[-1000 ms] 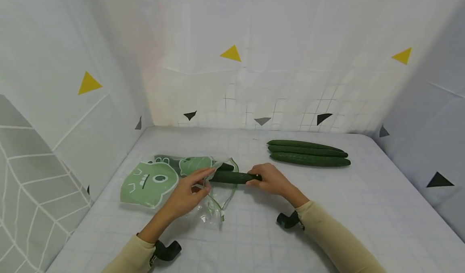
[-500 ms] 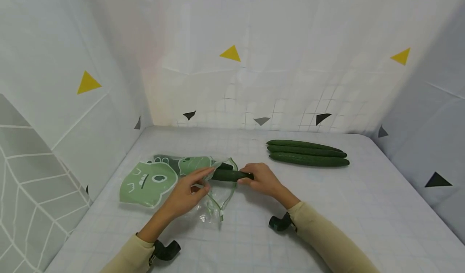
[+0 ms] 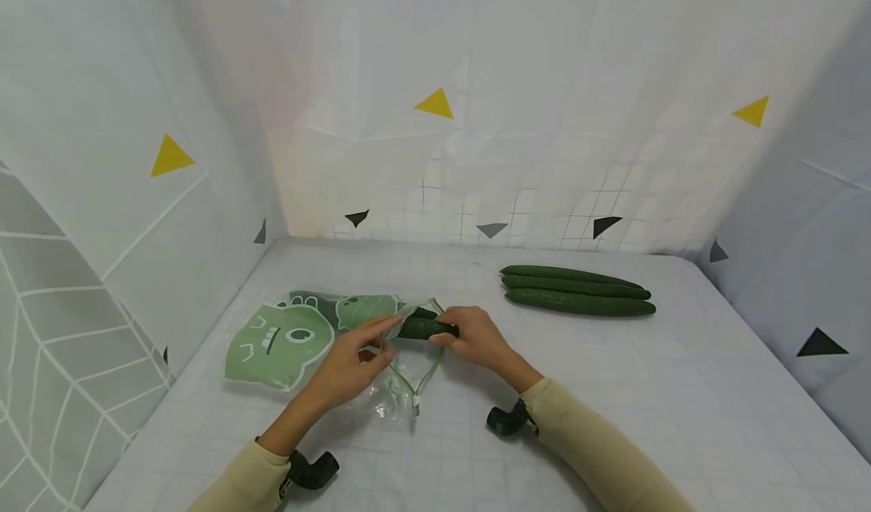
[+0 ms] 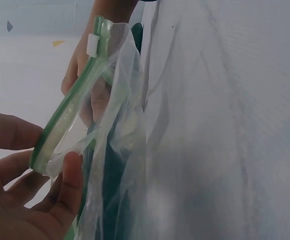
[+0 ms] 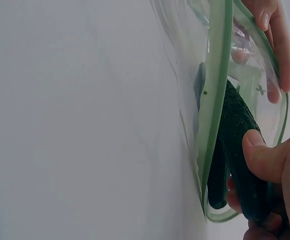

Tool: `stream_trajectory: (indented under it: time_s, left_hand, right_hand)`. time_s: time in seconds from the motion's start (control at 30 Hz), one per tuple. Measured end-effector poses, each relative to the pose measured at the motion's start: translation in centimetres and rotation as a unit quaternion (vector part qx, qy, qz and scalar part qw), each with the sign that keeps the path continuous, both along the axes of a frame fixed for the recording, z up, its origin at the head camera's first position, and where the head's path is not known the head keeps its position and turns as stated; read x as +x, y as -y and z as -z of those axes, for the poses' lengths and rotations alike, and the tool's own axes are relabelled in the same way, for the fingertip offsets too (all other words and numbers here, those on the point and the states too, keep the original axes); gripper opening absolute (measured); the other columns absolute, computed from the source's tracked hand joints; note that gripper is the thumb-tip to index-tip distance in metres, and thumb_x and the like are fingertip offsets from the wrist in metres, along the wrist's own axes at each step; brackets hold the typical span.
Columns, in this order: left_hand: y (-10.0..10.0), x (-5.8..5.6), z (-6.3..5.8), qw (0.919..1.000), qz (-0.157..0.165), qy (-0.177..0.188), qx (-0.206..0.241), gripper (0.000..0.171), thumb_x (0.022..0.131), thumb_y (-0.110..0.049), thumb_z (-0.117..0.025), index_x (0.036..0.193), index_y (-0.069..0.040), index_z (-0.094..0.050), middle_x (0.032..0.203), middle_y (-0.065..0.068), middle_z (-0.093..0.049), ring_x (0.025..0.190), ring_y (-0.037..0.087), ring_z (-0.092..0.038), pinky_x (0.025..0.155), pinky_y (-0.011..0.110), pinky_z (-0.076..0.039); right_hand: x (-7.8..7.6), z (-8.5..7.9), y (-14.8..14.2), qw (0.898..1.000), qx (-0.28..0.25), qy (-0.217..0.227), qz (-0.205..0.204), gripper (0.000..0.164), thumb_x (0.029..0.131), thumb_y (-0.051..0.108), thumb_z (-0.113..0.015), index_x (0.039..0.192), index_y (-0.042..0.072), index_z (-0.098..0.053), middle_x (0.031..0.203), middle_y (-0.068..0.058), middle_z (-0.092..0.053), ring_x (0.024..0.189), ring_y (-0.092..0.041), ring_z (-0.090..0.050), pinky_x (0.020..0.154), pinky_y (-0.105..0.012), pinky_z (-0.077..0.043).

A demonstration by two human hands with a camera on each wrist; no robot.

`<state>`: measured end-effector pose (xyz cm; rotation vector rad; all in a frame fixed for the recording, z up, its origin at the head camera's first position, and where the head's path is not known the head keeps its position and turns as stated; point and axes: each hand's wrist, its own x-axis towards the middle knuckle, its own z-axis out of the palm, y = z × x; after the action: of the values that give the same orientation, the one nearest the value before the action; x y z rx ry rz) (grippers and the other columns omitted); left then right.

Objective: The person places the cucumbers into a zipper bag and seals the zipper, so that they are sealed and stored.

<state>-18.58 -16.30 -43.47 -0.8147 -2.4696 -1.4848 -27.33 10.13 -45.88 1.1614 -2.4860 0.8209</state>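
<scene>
A clear zip bag (image 3: 282, 345) with green cartoon prints lies on the table at left centre, its green-edged mouth spread open toward the right. My left hand (image 3: 354, 362) pinches the upper rim of that mouth; in the left wrist view, the thumb and fingers are at the green zip strip (image 4: 67, 102). My right hand (image 3: 478, 338) grips the near end of a dark green cucumber (image 5: 239, 132), whose far part is inside the bag. Beside it, another cucumber (image 5: 216, 182) sits in the bag, its end showing near the mouth.
Three more cucumbers (image 3: 578, 293) lie side by side at the back right of the table (image 3: 612, 398). White cloth walls (image 3: 531, 81) with yellow and dark triangles rise behind and at both sides. A white slider (image 4: 92, 45) sits on the bag's zip.
My right hand has moved left, pushing the cucumber further into the bag, so less of it shows. My left hand stays in place on the bag's rim.
</scene>
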Motion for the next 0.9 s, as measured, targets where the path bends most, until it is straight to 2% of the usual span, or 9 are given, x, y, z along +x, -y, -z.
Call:
stream_trajectory:
  time_s: [0.33, 0.6, 0.9]
  left_hand:
    - [-0.2, 0.1, 0.0, 0.9997, -0.025, 0.005, 0.004, 0.053, 0.098, 0.002, -0.068, 0.150, -0.004, -0.056, 0.153, 0.011, -0.051, 0.098, 0.022, -0.062, 0.080, 0.035, -0.058]
    - [-0.2, 0.1, -0.2, 0.9995, -0.018, 0.026, 0.009, 0.056, 0.099, 0.000, -0.067, 0.153, -0.004, -0.052, 0.157, 0.012, -0.046, 0.099, 0.021, -0.064, 0.084, 0.035, -0.058]
    - [-0.2, 0.3, -0.3, 0.9988, -0.013, 0.043, 0.019, 0.056, 0.100, 0.000, -0.066, 0.154, -0.004, -0.051, 0.158, 0.013, -0.044, 0.098, 0.023, -0.065, 0.080, 0.032, -0.059]
  right_hand:
    - [0.0, 0.2, 1.3, 1.000, -0.006, -0.002, 0.017, 0.038, 0.091, 0.026, -0.082, 0.117, -0.002, -0.078, 0.098, -0.008, -0.074, 0.081, -0.020, -0.067, 0.074, -0.039, -0.055]
    - [0.1, 0.1, 2.3, 1.000, -0.013, 0.000, 0.028, 0.040, 0.091, 0.025, -0.081, 0.119, -0.004, -0.076, 0.103, -0.014, -0.074, 0.088, -0.027, -0.070, 0.079, -0.045, -0.057]
    - [0.1, 0.4, 3.3, 0.999, -0.009, -0.014, 0.040, 0.037, 0.090, 0.026, -0.083, 0.115, 0.000, -0.078, 0.102, -0.011, -0.074, 0.088, -0.025, -0.070, 0.078, -0.042, -0.057]
